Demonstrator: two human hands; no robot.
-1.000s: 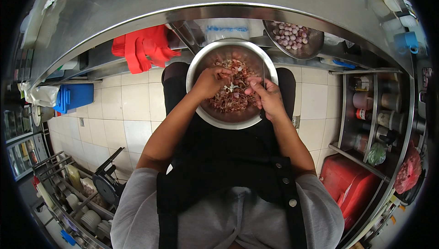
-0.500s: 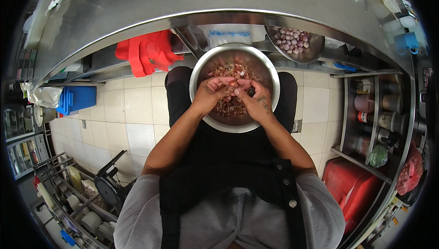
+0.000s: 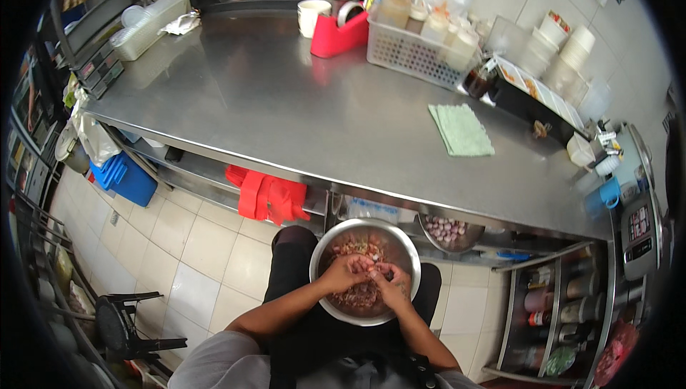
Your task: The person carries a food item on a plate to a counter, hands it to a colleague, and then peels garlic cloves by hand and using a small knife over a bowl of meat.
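My bare left hand [image 3: 348, 272] and bare right hand [image 3: 389, 286] meet at the fingertips, fingers curled; can't tell how tight or on what. Right below: reddish-brown papery scraps [image 3: 359, 296] in a round shiny steel bowl [image 3: 401, 250]. Looks mid-peel; next probably wants a light, steady pinch.

Bright indoor light, pale glare on the steel counter [image 3: 307, 114], shade beneath, fisheye bending toward black corners

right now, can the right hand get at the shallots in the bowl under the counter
Probably yes: the shallots lie near the right hand, apparently with only the steel basin's rim between, though the counter overhangs their bowl.
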